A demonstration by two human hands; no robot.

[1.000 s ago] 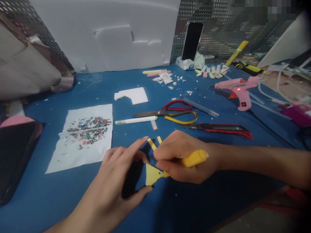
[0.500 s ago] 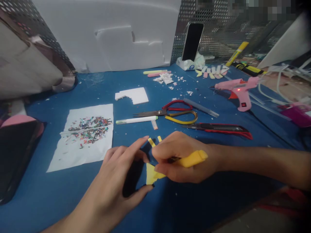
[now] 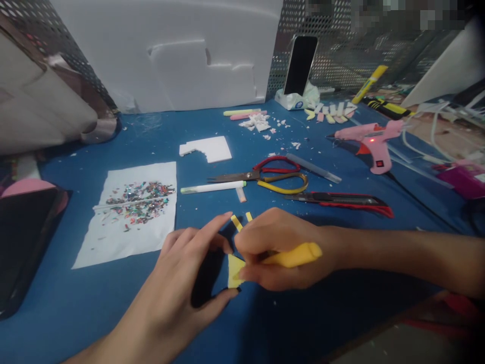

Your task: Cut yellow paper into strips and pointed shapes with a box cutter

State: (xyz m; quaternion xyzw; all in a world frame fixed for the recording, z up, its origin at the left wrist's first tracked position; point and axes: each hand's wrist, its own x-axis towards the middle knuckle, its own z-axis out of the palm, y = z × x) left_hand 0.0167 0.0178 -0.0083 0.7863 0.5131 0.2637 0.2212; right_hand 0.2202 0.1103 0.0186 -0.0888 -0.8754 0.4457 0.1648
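At the front of the blue table, my left hand [image 3: 189,273] pinches a small yellow foam-like piece [image 3: 234,268] between its thumb and a fingertip, with its index finger stretched forward. Closed around a yellow marker [image 3: 297,255], my right hand [image 3: 280,247] rests against the right side of that piece. The marker's tip is mostly hidden by my fingers, near the yellow surface. Just beyond my fingertips lie two narrow yellow strips [image 3: 237,223].
Scissors [image 3: 242,177], a white pen [image 3: 214,187] and a red-black utility knife [image 3: 348,200] lie ahead. A pink glue gun [image 3: 373,137] sits at right. White paper [image 3: 113,247] with shiny flakes lies left. A cut white board [image 3: 217,150] and a propped phone [image 3: 301,65] are farther back.
My right hand has shifted slightly left and down with the marker, covering a different part of the yellow piece. My left hand stays in place.
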